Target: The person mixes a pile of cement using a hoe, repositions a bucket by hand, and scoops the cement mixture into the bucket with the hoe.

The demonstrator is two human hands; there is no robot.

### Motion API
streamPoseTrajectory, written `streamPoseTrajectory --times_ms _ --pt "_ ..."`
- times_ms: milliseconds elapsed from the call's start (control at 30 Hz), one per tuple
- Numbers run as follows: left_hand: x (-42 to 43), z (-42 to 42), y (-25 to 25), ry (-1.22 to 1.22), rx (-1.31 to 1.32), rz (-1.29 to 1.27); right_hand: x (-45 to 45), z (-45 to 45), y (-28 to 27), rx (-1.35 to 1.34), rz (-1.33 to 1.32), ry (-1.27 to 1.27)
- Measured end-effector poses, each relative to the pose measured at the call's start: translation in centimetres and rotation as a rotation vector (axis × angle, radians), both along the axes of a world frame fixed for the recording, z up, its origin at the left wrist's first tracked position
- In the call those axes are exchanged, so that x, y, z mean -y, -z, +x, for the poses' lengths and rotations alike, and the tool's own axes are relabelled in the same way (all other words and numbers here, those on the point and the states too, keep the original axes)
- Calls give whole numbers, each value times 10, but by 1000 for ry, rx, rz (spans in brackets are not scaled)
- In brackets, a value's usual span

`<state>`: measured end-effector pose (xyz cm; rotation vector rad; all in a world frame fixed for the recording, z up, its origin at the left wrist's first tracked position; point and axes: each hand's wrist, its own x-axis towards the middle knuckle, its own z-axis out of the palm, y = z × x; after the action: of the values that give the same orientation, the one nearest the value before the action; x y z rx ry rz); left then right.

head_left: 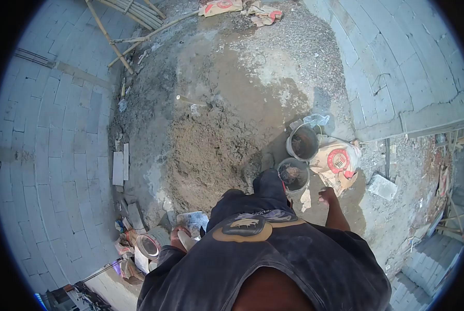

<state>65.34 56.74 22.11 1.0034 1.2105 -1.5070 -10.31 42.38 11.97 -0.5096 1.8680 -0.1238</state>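
Observation:
My right hand (326, 195) hangs at the right of my body, its fingers curled, beside a cement bag (338, 163) and a dark bucket (293, 175); what it holds, if anything, is too small to make out. Low on the left, my left hand (178, 236) is next to a pale rounded object (186, 240) and partly hidden by it and the sleeve. A second bucket (303, 142) stands just beyond the first. In front of my legs lies a heap of wet grey-brown mortar (206, 155).
Block walls rise at the left (60, 155) and right (398, 62). Bamboo poles (110, 36) lean at the upper left. A loose block (382, 187) lies at the right. Near my left side is a round container (148, 246). Torn bags (265, 14) lie at the far end.

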Motion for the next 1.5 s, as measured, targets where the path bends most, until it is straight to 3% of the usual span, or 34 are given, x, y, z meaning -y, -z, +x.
streamPoseTrajectory --times_ms 33,67,100,133,167,233,300,333,400,500,567,600,700,800,900,1000,1133,1200,1267,1300,1333,1500 --pt "12 -12 -15 -91 -1 -79 66 -20 -6 -47 -150 -55" --pt "25 -26 -27 -20 96 -34 133 -42 -15 -99 -247 -236" --pt "40 -40 -34 -46 91 -41 196 -74 11 -280 -413 -492" --pt "54 -46 -33 -85 130 -78 259 -92 19 -367 -576 -475" --pt "66 -50 -30 -126 171 -115 318 -88 -21 -559 -735 -661" --pt "88 -61 -21 -154 187 -152 416 -62 -70 -291 -748 -205" --pt "106 -63 -2 -133 -123 -213 475 -24 -122 -124 -803 -153" --pt "115 -59 13 -167 -124 -224 502 -2 -142 41 -832 -80" --pt "147 -78 24 -181 -92 -252 528 31 -152 191 -760 -66" --pt "198 -104 34 -205 -65 -285 530 61 -116 217 -556 -117" --pt "233 -118 36 -224 -64 -314 508 42 -23 194 -296 -206" --pt "248 -125 34 -240 -65 -330 492 7 65 282 -13 -309" --pt "287 -127 28 -245 -40 -377 444 -16 26 71 261 -628" --pt "317 -123 24 -232 21 -448 470 -23 -2 22 263 -725" --pt "359 -124 2 -372 -7 -362 523 -21 -1 20 211 -806" --pt "416 -128 -29 -537 -17 -227 582 -11 26 60 129 -867" --pt "463 -130 -22 -670 56 -183 696 8 81 182 -45 -799" --pt "492 -145 -34 -679 0 -120 786 40 46 230 -50 -615" --pt "514 -152 -36 -711 -17 -137 904 97 -35 250 -49 -374" --pt "521 -168 -37 -724 -47 -155 943 126 -72 190 -140 -414" --pt "539 -188 -49 -797 115 -90 982 144 -86 206 -178 -373" --pt "564 -266 -43 -1121 12 -185 1125 241 -117 47 -115 -863"
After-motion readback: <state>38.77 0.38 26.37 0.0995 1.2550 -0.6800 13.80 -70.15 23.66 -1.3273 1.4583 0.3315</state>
